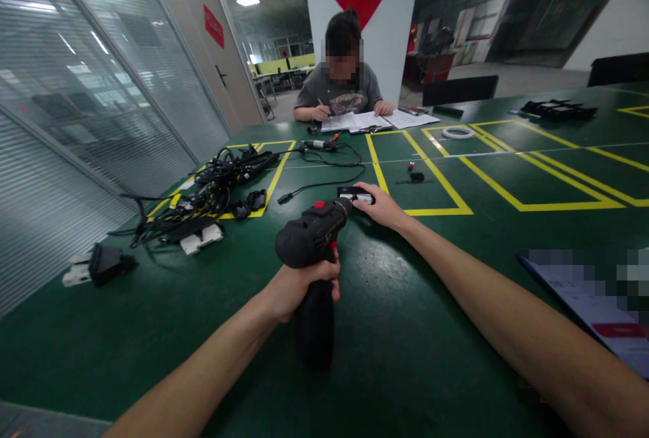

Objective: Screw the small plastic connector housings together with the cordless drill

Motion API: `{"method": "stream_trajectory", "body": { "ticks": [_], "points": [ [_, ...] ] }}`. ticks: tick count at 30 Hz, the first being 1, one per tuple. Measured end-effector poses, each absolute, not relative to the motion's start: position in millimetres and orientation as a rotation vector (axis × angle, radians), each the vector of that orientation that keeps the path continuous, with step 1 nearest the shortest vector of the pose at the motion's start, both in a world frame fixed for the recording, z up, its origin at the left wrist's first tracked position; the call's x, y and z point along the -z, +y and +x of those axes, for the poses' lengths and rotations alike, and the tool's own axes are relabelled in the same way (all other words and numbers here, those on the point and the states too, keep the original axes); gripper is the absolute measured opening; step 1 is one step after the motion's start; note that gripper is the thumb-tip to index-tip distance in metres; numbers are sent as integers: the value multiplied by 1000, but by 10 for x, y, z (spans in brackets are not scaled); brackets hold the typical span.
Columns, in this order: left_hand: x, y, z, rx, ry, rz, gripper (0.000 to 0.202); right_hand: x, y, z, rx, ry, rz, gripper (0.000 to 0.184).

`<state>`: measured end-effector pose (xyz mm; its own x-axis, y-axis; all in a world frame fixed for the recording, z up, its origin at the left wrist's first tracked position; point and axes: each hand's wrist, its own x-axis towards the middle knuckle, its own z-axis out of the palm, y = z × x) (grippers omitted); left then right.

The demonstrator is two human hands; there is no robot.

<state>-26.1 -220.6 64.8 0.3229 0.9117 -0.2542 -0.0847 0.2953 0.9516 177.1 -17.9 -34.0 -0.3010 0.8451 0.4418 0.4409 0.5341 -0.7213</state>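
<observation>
Green-topped workbench (385,303) below me, my left hand (304,293) closes around a black cordless drill (307,238), my right hand (382,207) resting spread-fingered on a small black part (352,193).

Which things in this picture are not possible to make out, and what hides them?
Head view:
- small black-and-white item under the right hand: fingers cover it, kind unclear
- sheet at the right edge: pixel-blurred, cut off by the frame
- cable bundle: tangled, single connectors too small
</observation>
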Motion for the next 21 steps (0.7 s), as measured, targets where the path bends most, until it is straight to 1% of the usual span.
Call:
{"method": "stream_trajectory", "body": {
  "ticks": [21],
  "points": [
    [-644, -2210, -262, -827, 1013, 1022, 26, 326, -190, 1772, -573, -1952, -1057, 45]
  ]
}}
